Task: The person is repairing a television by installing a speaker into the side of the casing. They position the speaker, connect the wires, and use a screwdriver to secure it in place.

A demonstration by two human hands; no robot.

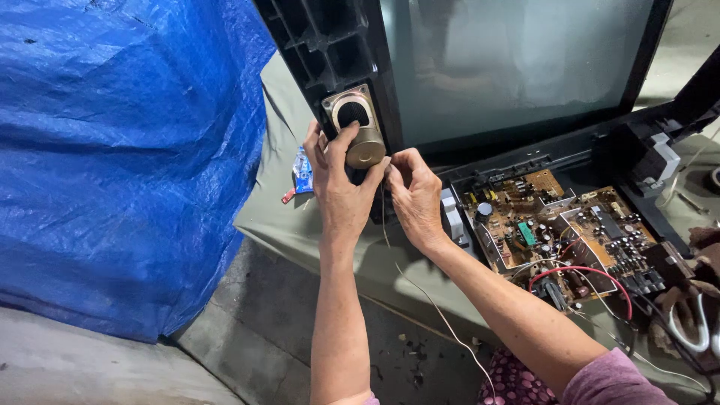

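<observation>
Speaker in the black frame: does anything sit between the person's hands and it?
Nothing visible does. The left hand already rests on the speaker, fingers around its brass-coloured magnet. The right hand pinches a thin wire just beside it, below the black frame.

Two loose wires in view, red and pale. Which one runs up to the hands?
The pale thin wire: it climbs to the right hand beside the speaker. The red wire only loops over the circuit board.
</observation>
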